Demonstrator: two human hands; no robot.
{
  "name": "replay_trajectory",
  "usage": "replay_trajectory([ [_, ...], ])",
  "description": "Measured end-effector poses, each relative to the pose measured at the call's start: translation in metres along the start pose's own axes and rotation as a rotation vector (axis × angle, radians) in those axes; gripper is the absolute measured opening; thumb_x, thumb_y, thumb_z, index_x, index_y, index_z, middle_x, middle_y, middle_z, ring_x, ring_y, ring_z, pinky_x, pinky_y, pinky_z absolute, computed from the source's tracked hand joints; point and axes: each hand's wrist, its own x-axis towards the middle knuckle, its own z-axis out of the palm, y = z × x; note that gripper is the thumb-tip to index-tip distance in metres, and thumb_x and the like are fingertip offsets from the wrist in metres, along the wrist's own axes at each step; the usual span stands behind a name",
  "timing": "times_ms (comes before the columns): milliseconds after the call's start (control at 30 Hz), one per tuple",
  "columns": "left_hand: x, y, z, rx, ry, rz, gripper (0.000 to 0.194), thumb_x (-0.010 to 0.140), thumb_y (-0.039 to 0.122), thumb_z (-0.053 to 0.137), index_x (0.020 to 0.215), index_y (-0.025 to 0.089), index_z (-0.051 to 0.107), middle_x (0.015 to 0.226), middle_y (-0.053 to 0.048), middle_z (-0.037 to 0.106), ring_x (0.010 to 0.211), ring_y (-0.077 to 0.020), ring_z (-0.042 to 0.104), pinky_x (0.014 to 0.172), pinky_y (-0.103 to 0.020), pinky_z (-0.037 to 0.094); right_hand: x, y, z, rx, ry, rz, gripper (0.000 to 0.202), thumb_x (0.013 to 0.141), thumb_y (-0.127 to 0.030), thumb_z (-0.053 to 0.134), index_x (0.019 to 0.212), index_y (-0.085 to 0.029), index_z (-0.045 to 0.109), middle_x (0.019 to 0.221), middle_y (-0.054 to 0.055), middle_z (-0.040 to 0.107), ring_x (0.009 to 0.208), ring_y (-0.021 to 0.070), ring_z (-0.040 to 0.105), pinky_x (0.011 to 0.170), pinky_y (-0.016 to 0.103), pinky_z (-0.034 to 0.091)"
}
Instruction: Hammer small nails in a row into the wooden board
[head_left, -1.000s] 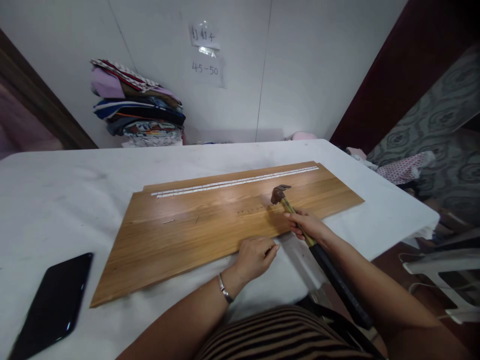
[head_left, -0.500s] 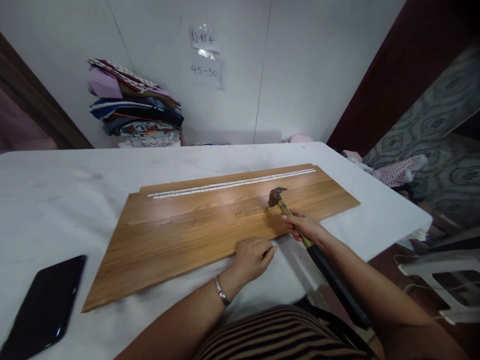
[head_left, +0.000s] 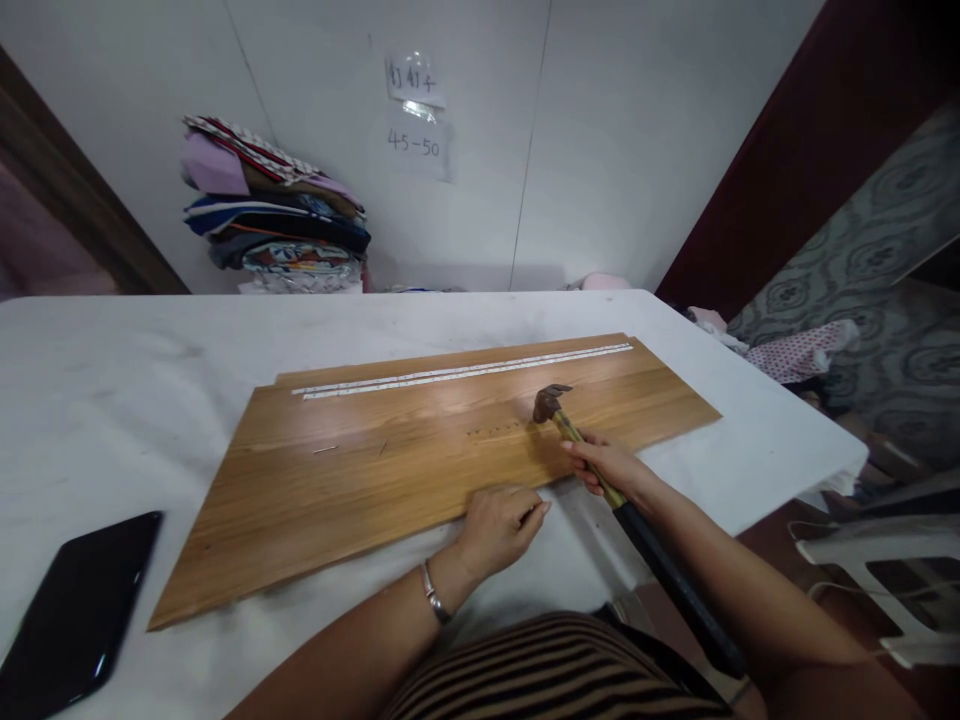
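My right hand point(head_left: 609, 466) grips a hammer point(head_left: 570, 432) high on its yellow shaft. The rusty head rests on a long wooden board point(head_left: 420, 460), at the right end of a short row of nails point(head_left: 495, 432). My left hand point(head_left: 499, 525) lies at the board's near edge with its fingers curled, thumb and fingertips pinched together; I cannot tell if it holds anything. A loose nail point(head_left: 321, 450) lies on the board farther left. A white strip point(head_left: 465, 371) runs along the board's far edge.
The board lies on a white table point(head_left: 112, 400). A black phone point(head_left: 71, 615) lies at the near left. Folded fabrics point(head_left: 274, 215) are stacked against the wall behind. A white plastic chair point(head_left: 877, 560) stands to the right of the table.
The hammer head has dropped slightly onto the board by the nail row. My left hand has stayed at the board's near edge. The view has shifted a little.
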Motion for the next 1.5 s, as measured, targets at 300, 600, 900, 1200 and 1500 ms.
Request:
replay_trajectory([
  [300,-0.001,0.0,-0.002,0.009,-0.04,-0.017,0.029,0.092,0.03,0.044,0.071,0.018,0.061,0.066,0.0,0.065,0.061,-0.0123,0.059,0.056,-0.024,0.035,0.001,-0.002,-0.004,0.01,-0.016,-0.022,0.037,0.067,-0.044,0.067,0.074,-0.021,0.039,0.05,-0.011,0.04,0.03,0.0028,0.032,0.026,0.015,0.025],
  [600,-0.001,0.0,-0.006,0.003,-0.05,-0.001,0.028,0.092,0.028,0.043,0.074,0.018,0.062,0.067,-0.001,0.066,0.063,-0.0122,0.059,0.058,-0.023,0.038,0.003,-0.001,-0.013,0.005,-0.06,-0.009,0.035,0.068,-0.044,0.066,0.08,-0.021,0.043,0.05,-0.011,0.04,0.03,0.0032,0.032,0.027,0.016,0.024],
  [900,0.001,0.002,-0.008,0.043,-0.026,-0.023,0.028,0.093,0.027,0.041,0.076,0.018,0.063,0.066,-0.001,0.065,0.062,-0.0118,0.059,0.058,-0.022,0.04,0.005,-0.012,-0.027,-0.014,-0.159,0.051,0.033,0.069,-0.042,0.067,0.082,-0.02,0.045,0.05,-0.011,0.041,0.03,0.0025,0.032,0.027,0.015,0.025],
  [1200,0.001,0.001,-0.004,0.123,-0.002,-0.009,0.024,0.092,0.026,0.043,0.08,0.018,0.062,0.068,-0.001,0.065,0.061,-0.0115,0.058,0.058,-0.023,0.04,0.021,-0.003,-0.04,0.114,-0.329,0.012,0.031,0.073,-0.038,0.066,0.092,-0.019,0.05,0.055,-0.009,0.044,0.033,0.0029,0.034,0.027,0.014,0.027],
  [1500,0.001,0.001,0.002,0.253,0.061,0.036,0.022,0.09,0.021,0.044,0.075,0.017,0.059,0.063,-0.002,0.06,0.059,-0.0121,0.053,0.057,-0.024,0.038,0.026,0.013,-0.055,0.097,-0.353,-0.113,0.033,0.076,-0.041,0.059,0.097,-0.015,0.055,0.05,-0.006,0.053,0.027,0.006,0.038,0.027,0.019,0.029],
])
